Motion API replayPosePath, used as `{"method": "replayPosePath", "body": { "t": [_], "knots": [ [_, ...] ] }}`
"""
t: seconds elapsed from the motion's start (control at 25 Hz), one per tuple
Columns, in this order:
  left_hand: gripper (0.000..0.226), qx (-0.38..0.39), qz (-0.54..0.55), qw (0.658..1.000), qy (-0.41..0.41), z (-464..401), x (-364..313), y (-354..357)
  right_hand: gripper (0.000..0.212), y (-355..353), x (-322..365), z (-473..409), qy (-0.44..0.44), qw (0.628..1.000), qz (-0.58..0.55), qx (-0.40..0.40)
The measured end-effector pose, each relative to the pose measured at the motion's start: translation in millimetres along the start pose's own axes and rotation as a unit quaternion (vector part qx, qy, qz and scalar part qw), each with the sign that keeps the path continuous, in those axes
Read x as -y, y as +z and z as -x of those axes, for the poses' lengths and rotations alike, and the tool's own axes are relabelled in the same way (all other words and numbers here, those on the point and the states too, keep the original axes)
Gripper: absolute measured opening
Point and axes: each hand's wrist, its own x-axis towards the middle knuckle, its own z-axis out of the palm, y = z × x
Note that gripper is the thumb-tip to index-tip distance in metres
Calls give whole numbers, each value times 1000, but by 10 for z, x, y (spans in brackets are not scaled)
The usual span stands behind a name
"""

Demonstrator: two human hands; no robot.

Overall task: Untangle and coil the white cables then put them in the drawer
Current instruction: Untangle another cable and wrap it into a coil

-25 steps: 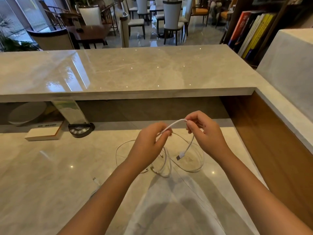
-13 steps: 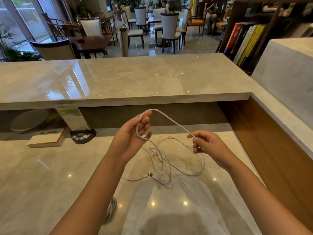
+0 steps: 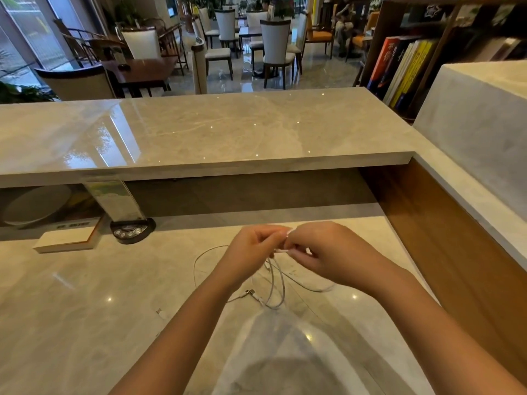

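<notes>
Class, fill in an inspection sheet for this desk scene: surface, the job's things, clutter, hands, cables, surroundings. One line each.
Surface: glossy marble desk below a raised marble counter.
Job's things: white cable, loops hanging from the hands onto the desk; no drawer seen.
Clutter: book and a black button device at the back left.
Hands: left hand and right hand meet, both pinching the cable.
Cables: a thin loop lies left of the hands; a connector rests on the desk.
Surroundings: dining chairs, bookshelf.
</notes>
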Motion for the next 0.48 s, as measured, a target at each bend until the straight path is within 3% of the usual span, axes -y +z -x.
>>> {"method": "replayPosePath", "body": {
  "t": [0.12, 0.24, 0.32, 0.4, 0.48],
  "knots": [
    [33, 101, -9, 995, -8, 70, 15, 58, 15, -20, -73, -2, 22, 996, -25, -84],
    [30, 83, -2, 997, -4, 95, 51, 51, 44, 22, -181, 12, 79, 973, -163, -145],
    [30, 66, 43, 997, -25, 80, 52, 33, 51, 26, -247, 42, 134, 952, -248, -120],
    [29, 61, 55, 996, -37, 50, 50, 4, 34, 97, -287, 62, 149, 955, -241, -91],
    [25, 41, 54, 997, -43, 32, 51, -10, 11, 168, -295, 53, 155, 957, -211, -122]
  ]
}}
